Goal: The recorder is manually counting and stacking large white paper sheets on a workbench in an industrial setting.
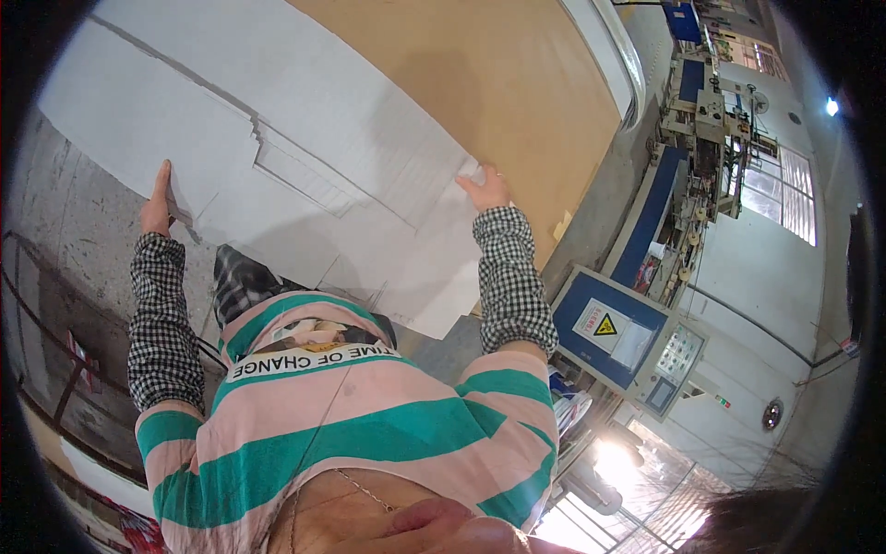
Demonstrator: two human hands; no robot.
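Note:
A large white cardboard sheet [305, 111] spreads in front of me, with cut lines and a stepped slot across it. My left hand [159, 205] holds its left edge, one finger or the thumb stretched along the top face and the other fingers mostly hidden below. At the right edge, my right hand [486, 189] is closed on the sheet, thumb over the top. The sheet's near edge is uneven and hangs close to my body. Checked sleeve covers are on both my forearms.
A broad tan board surface [526, 83] lies beyond the sheet on the right. Further right stands a long machine with blue panels [611, 323] and a control panel [672, 369]. Grey floor [78, 203] shows at the left, with dark metal rails [65, 342] near my left arm.

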